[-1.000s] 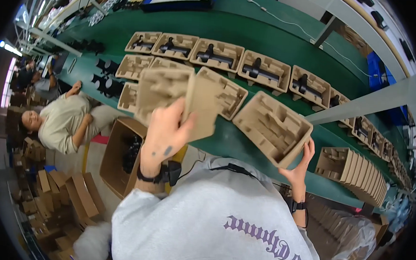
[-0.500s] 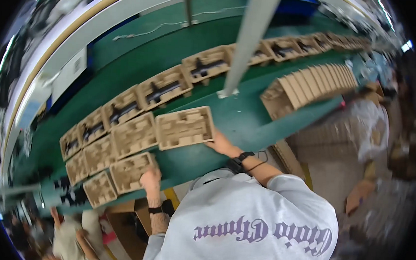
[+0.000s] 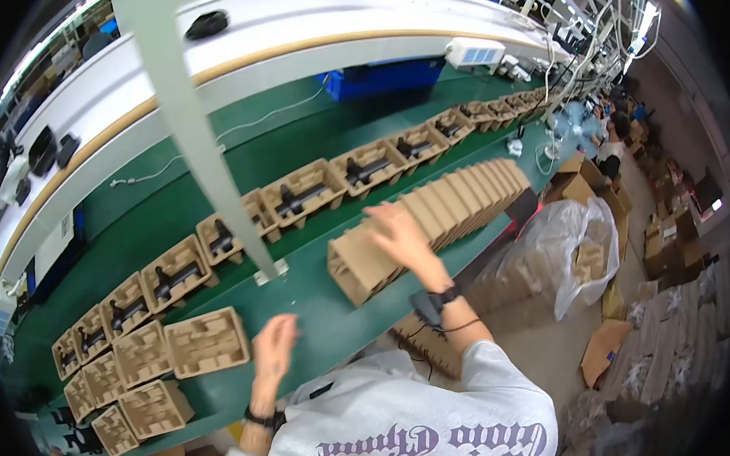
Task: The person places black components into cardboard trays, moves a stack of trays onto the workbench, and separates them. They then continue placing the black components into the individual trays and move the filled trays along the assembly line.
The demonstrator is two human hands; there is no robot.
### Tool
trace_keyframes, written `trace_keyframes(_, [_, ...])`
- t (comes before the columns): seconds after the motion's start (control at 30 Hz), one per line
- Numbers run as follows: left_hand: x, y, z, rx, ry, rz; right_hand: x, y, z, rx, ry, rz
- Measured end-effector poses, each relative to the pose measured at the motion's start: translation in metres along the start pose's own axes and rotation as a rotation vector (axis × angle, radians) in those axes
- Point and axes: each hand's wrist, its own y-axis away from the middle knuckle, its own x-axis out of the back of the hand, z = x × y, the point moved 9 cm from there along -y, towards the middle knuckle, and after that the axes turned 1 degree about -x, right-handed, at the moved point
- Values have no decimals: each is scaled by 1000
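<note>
My right hand (image 3: 402,237) lies with fingers spread on the near end of a row of nested brown molded-pulp trays (image 3: 458,204). Nothing shows in its grip. My left hand (image 3: 275,348) hovers over the green table's front part, empty, its fingers loosely bent and slightly blurred. Just left of it sits an empty pulp tray (image 3: 207,342). More empty trays stand beside that one, among them a tray (image 3: 142,354) and a nearer tray (image 3: 156,409). Each wrist wears a dark band.
Behind runs a long line of trays holding black parts (image 3: 300,201) on the green table (image 3: 317,330). A slanting metal post (image 3: 195,134) rises between them and me. A blue bin (image 3: 382,80) stands under the white shelf. A plastic-wrapped bag (image 3: 577,249) and cartons lie to the right.
My right hand has left the tray at its side and moved right onto the nested trays. My left hand has come off the nearer tray. The view has swung right.
</note>
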Motion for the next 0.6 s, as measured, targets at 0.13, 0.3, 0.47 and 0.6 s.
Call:
trace_keyframes(0.13, [-138, -94, -24, 73, 235, -219, -76, 9, 17, 87, 251, -87])
trace_keyframes(0.3, [-130, -88, -23, 65, 128, 99, -61, 11, 40, -29, 134, -128])
trace_keyframes(0.47, [-72, -17, 17, 146, 236, 157, -60, 21, 50, -13, 122, -188])
trace_keyframes(0.6, [-43, 56, 83, 105, 13, 39, -47, 23, 44, 104, 106, -337])
